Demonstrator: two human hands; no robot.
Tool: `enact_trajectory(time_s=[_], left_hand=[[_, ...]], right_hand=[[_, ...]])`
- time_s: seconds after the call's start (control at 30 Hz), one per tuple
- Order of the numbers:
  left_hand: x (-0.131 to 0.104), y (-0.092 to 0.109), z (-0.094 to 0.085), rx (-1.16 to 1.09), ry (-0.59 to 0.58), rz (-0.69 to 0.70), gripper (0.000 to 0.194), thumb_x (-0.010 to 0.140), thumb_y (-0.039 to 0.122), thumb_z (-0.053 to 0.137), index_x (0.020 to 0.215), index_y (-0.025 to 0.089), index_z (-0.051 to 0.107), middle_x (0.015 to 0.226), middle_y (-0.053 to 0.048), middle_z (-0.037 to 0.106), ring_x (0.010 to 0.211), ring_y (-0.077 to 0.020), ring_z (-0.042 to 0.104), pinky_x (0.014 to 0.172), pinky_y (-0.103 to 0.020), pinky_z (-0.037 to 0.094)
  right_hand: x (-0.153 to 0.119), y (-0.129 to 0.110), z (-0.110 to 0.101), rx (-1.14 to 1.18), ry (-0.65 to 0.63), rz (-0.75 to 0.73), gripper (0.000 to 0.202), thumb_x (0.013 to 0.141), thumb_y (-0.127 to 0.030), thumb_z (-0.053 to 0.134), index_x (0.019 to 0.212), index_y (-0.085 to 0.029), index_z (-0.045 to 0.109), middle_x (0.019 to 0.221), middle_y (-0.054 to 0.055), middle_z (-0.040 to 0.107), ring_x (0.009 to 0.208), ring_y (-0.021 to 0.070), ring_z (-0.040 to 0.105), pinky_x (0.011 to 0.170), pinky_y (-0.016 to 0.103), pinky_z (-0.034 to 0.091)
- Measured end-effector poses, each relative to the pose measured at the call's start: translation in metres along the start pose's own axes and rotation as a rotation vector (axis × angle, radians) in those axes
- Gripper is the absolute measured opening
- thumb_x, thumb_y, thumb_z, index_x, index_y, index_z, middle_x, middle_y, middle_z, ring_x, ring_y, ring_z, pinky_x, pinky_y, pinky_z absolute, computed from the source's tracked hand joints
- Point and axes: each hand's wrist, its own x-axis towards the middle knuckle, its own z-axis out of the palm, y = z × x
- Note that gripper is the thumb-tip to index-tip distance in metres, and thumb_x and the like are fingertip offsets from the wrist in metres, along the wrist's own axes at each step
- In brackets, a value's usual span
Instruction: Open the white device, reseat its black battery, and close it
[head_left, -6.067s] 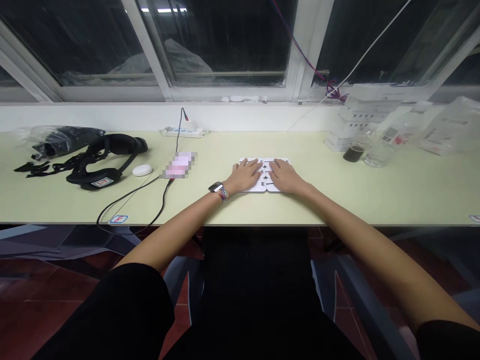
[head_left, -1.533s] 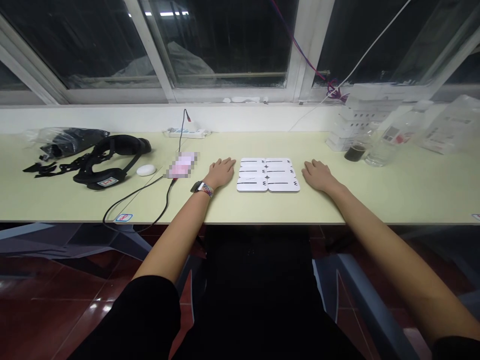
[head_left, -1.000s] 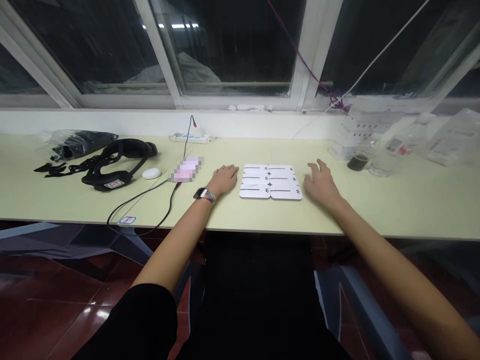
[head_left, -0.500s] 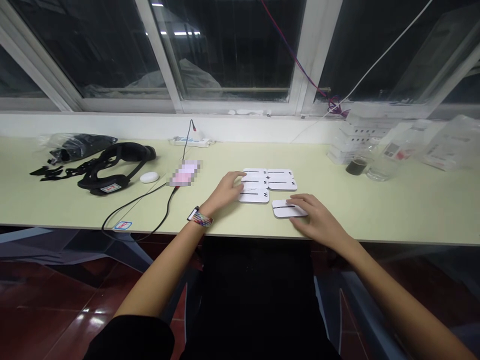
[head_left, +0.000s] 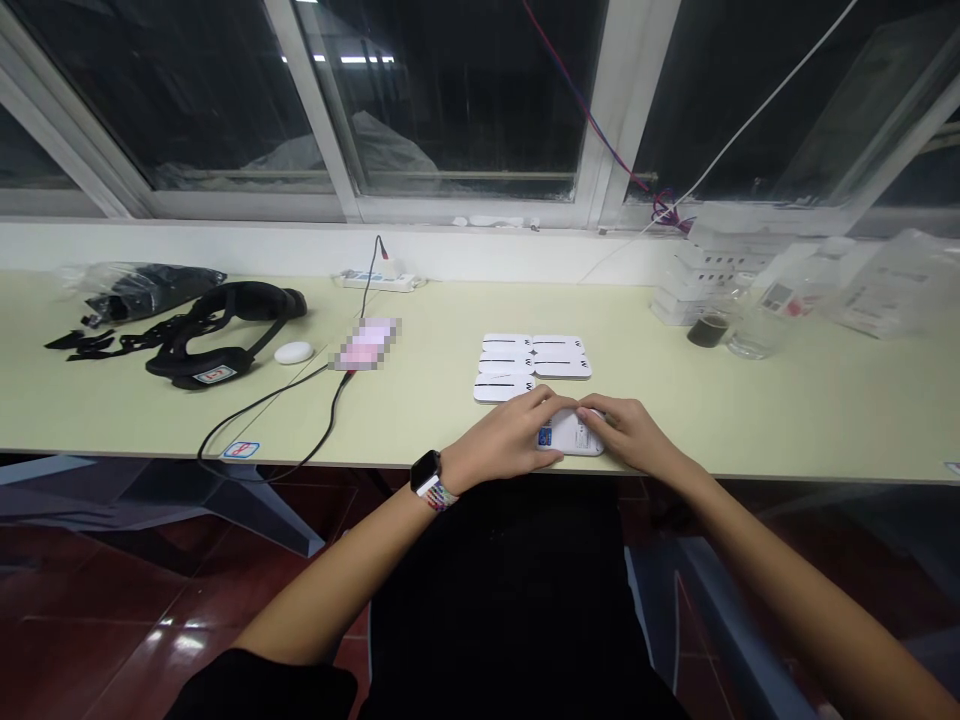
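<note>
Between my two hands, close to the table's front edge, is a white round-cornered card (head_left: 571,434) with small print and a blue square on its upper face. My left hand (head_left: 517,435) is curled over its left end, thumb near the front edge. At its far right side my right hand (head_left: 626,430) grips it with fingertips and thumb. Just beyond lie several similar white cards (head_left: 504,387) in two touching columns, each with a black line and a "W"-like mark. My left hand is just in front of the nearest one.
At left are a black headset (head_left: 199,368), a white oval case (head_left: 293,353) and a blurred-out pink item (head_left: 365,344) with a black cable (head_left: 330,432). A power strip (head_left: 379,281) lies by the wall. White boxes (head_left: 673,305), a dark-liquid cup (head_left: 707,329) and a clear bottle (head_left: 750,340) stand at right.
My left hand has left the laid-out cards and moved right and nearer to the held card. That card now shows a printed face instead of the black line.
</note>
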Motion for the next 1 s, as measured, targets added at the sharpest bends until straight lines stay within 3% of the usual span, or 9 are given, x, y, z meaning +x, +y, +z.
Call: enact_trajectory(time_s=[0.17,0.33,0.67,1.0], left_hand=[[-0.006,-0.007,-0.006,0.051,-0.001,-0.104,0.056,0.086,0.03,0.08,0.139,0.023,0.06,0.127,-0.01,0.065,0.11,-0.0305,0.069,0.089,-0.044,0.06],[-0.009,-0.01,-0.014,0.1,-0.013,-0.086,0.047,0.085,0.033,0.078,0.129,0.02,0.068,0.116,-0.01,0.067,0.108,-0.0315,0.067,0.089,-0.045,0.059],[-0.004,-0.007,-0.014,0.158,-0.066,-0.024,0.037,0.085,0.032,0.075,0.12,0.02,0.073,0.105,-0.009,0.065,0.107,-0.0331,0.062,0.091,-0.046,0.056],[0.002,-0.017,-0.023,0.075,-0.137,-0.064,0.069,0.08,0.031,0.079,0.146,0.019,0.061,0.128,-0.014,0.073,0.127,-0.0381,0.064,0.101,-0.05,0.057]], right_hand=[[0.008,-0.003,-0.005,-0.033,0.034,-0.099,0.021,0.106,-0.04,0.067,0.119,-0.025,0.076,0.112,0.008,0.077,0.096,0.0246,0.074,0.085,0.042,0.063],[-0.005,-0.01,-0.017,-0.102,-0.089,-0.279,0.023,0.101,-0.026,0.07,0.123,-0.027,0.076,0.131,0.01,0.074,0.123,0.0286,0.073,0.103,0.048,0.064],[0.002,-0.026,-0.026,-0.483,-0.251,-0.496,0.024,0.105,-0.018,0.061,0.122,-0.02,0.078,0.119,0.014,0.08,0.107,0.03,0.078,0.09,0.047,0.068],[0.023,-0.041,-0.028,-0.841,-0.458,-0.674,0.021,0.106,-0.01,0.055,0.097,-0.014,0.074,0.092,0.01,0.076,0.085,0.025,0.071,0.07,0.038,0.058]])
